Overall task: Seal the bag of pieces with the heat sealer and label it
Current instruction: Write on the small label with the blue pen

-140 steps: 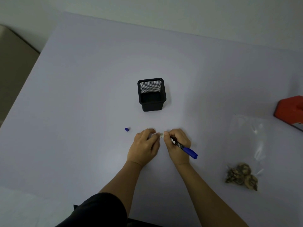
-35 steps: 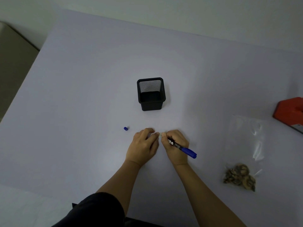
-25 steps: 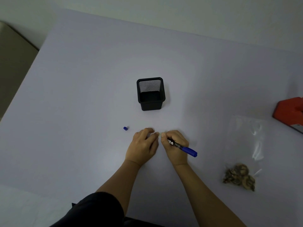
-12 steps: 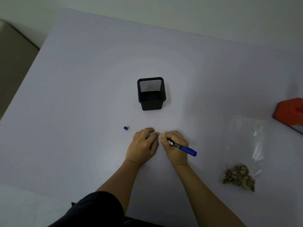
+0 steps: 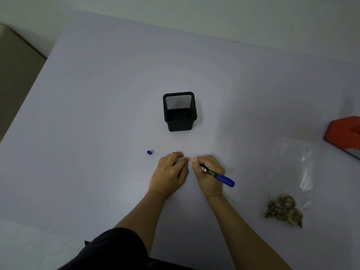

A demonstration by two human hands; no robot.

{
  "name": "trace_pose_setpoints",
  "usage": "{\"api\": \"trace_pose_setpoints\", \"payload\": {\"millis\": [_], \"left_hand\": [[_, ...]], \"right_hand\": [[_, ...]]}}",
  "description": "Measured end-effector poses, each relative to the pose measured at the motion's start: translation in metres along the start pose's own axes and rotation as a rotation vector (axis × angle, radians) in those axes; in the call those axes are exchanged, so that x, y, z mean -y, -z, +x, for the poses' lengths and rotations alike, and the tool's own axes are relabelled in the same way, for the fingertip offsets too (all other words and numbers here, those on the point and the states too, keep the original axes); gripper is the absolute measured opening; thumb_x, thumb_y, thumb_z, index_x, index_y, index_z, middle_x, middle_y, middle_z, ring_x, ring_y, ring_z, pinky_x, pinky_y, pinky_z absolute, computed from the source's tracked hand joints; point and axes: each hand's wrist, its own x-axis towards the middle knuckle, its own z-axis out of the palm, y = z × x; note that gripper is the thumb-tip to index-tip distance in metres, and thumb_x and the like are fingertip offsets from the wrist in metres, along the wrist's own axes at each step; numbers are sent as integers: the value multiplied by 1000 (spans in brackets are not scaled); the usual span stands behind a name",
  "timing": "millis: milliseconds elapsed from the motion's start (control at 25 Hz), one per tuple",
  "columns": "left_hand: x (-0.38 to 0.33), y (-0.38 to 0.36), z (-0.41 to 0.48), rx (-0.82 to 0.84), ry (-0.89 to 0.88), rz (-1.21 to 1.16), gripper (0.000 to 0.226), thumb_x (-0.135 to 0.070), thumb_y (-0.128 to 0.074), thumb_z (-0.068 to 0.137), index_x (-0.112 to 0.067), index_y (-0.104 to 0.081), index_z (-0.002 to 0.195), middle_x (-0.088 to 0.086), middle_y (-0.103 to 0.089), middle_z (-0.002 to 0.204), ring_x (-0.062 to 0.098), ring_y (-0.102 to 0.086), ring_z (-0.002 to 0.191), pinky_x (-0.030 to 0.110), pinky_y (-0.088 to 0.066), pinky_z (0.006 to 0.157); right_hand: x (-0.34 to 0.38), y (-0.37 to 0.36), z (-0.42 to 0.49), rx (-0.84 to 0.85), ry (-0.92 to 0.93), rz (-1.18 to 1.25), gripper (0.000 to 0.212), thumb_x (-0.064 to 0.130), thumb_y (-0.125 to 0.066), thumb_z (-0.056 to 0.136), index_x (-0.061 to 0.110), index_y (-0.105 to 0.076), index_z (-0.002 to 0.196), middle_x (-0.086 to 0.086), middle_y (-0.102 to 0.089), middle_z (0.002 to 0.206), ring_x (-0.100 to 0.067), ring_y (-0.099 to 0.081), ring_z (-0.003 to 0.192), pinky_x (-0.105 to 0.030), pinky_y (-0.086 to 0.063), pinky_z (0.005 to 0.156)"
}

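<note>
A small white label [image 5: 191, 160] lies on the table between my two hands. My left hand [image 5: 169, 174] rests on the table with its fingertips on the label's left end. My right hand [image 5: 209, 174] grips a blue marker [image 5: 218, 176], its tip hidden down at the label. The marker's blue cap [image 5: 149, 152] stands on the table to the left. A clear plastic bag [image 5: 296, 166] lies at the right, with brown pieces [image 5: 283, 210] bunched in its near end. The red heat sealer [image 5: 344, 134] sits at the right edge, partly cut off.
A black mesh pen holder [image 5: 179, 112] stands on the pale table [image 5: 97, 114] beyond my hands. The table's left edge borders a beige surface [image 5: 13, 75]. A dark sleeve [image 5: 109, 250] shows at the bottom.
Almost nothing differs. Both hands stay at the label, with the marker shifting only slightly in my right hand.
</note>
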Motion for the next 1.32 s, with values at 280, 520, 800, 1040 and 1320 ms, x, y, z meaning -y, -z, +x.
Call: {"api": "trace_pose_setpoints", "payload": {"millis": [280, 520, 800, 1040, 1320], "left_hand": [[1, -1, 0, 6, 2, -4, 24, -21, -55, 87, -8, -69, 102, 13, -65, 101, 26, -63, 89, 36, -50, 77], [2, -2, -1, 4, 3, 1, 23, -21, -57, 87, -8, -69, 102, 12, -65, 100, 25, -63, 90, 37, -51, 76], [2, -2, -1, 6, 5, 7, 24, -22, -55, 88, -8, -69, 103, 12, -65, 101, 25, -62, 90, 35, -50, 77], [1, -1, 0, 1, 0, 3, 24, -21, -55, 87, -8, -69, 102, 12, -64, 101, 23, -61, 90, 34, -49, 76], [0, -1, -1, -4, 0, 1, 25, -22, -54, 88, -8, -69, 102, 12, -65, 101, 24, -61, 90, 34, -49, 76]], "right_hand": [[1, 0, 1, -4, 24, -22, 23, 18, -59, 84, 4, -61, 66, -5, -61, 64, -5, -52, 65, -5, -44, 66], [0, 0, 1, -1, 24, -46, 25, 20, -58, 85, 4, -61, 65, -5, -61, 64, -8, -53, 64, -5, -43, 65], [3, 1, 2, 1, 0, -20, 24, 19, -58, 84, 4, -59, 65, -6, -60, 62, -9, -52, 63, -4, -42, 63], [5, 2, 2, -13, -28, -4, 27, 22, -56, 84, 4, -58, 64, -7, -60, 62, -12, -53, 63, -5, -43, 61], [5, 1, 2, -29, -10, -17, 27, 21, -57, 84, 3, -58, 64, -6, -59, 62, -10, -51, 62, -5, -42, 60]]}}
